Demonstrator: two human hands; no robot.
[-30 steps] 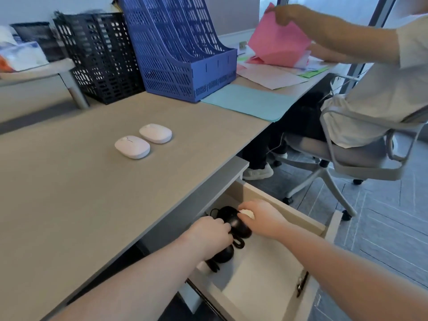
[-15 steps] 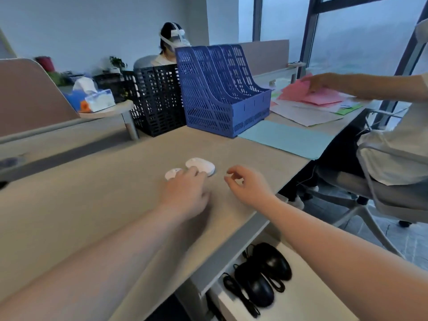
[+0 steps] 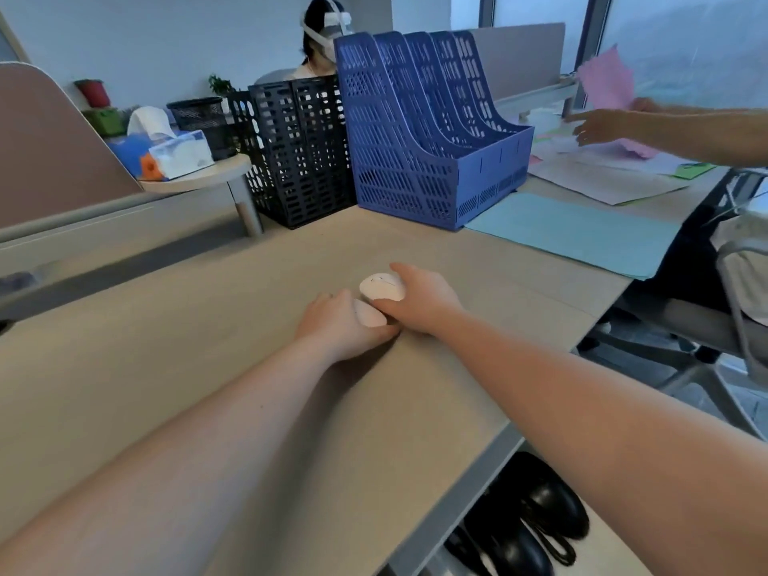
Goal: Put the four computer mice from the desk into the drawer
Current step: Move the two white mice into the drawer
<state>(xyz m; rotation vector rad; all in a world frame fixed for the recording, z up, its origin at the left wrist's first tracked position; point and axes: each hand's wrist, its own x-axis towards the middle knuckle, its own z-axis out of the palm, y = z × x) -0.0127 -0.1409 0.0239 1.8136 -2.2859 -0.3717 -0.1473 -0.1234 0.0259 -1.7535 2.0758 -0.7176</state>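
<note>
Two white mice sit side by side near the middle of the beige desk [image 3: 166, 367]. My left hand [image 3: 336, 326] is wrapped around the nearer white mouse [image 3: 370, 314]. My right hand [image 3: 419, 301] grips the farther white mouse [image 3: 380, 286] from its right side. Both hands touch each other. Two black corded mice [image 3: 536, 521] lie in the open drawer [image 3: 619, 555] under the desk's front edge at the bottom right, partly hidden by my right forearm.
A blue file rack [image 3: 428, 130] and a black mesh basket [image 3: 299, 151] stand at the back of the desk. A light blue sheet [image 3: 573, 230] lies to the right. Another person's hands [image 3: 602, 126] handle pink paper at far right; an office chair [image 3: 731, 309] stands beside the drawer.
My hands left the black mice in the drawer, came up onto the desk and closed on the two white mice. The view tilted upward.
</note>
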